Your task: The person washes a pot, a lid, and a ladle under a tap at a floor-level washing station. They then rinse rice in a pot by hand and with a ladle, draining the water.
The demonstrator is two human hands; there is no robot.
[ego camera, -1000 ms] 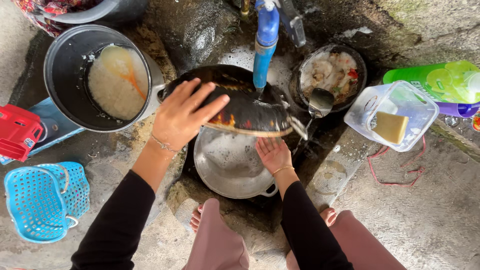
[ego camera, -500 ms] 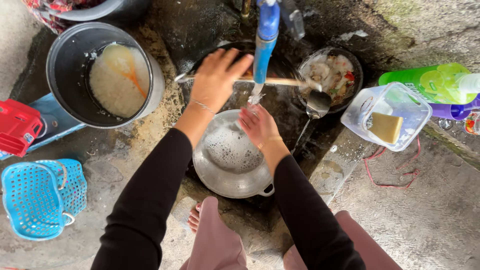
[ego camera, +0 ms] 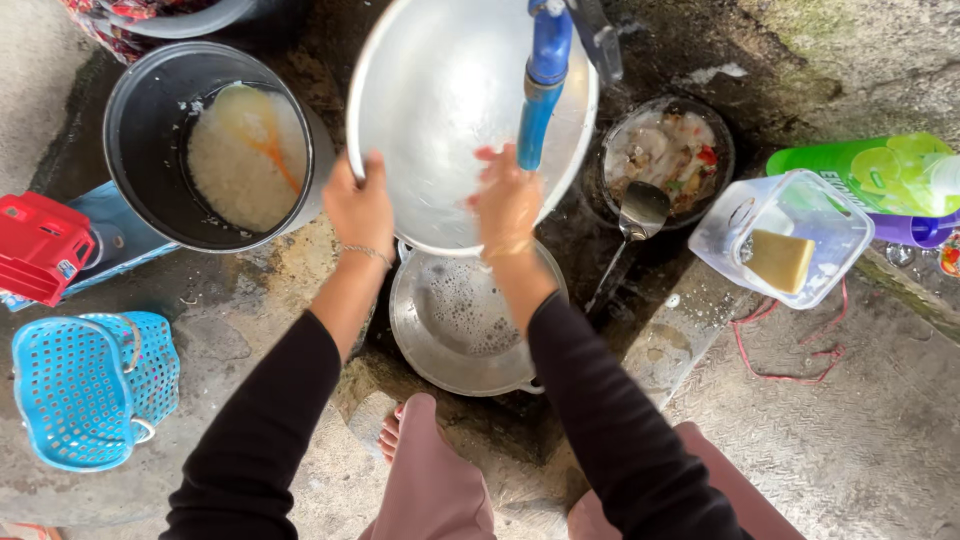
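Wet, dirty concrete floor (ego camera: pixel 850 440) lies all around. Under the blue tap (ego camera: pixel 541 90) a big silver pan (ego camera: pixel 440 90) is tilted up. The left hand (ego camera: pixel 360 205) grips the pan's rim. The right hand (ego camera: pixel 508 200) is flat and open on the pan's inside, right below the tap. Below the pan sits a soapy bowl (ego camera: pixel 465 320). Left of the pan is a black pot (ego camera: pixel 150 140) with rice. Right of it is a tub (ego camera: pixel 780 235) with soap.

Both black-sleeved arms reach forward; the left hand (ego camera: pixel 360 208) is closed in a grip, the right hand (ego camera: pixel 508 200) pressed flat, fingers spread.
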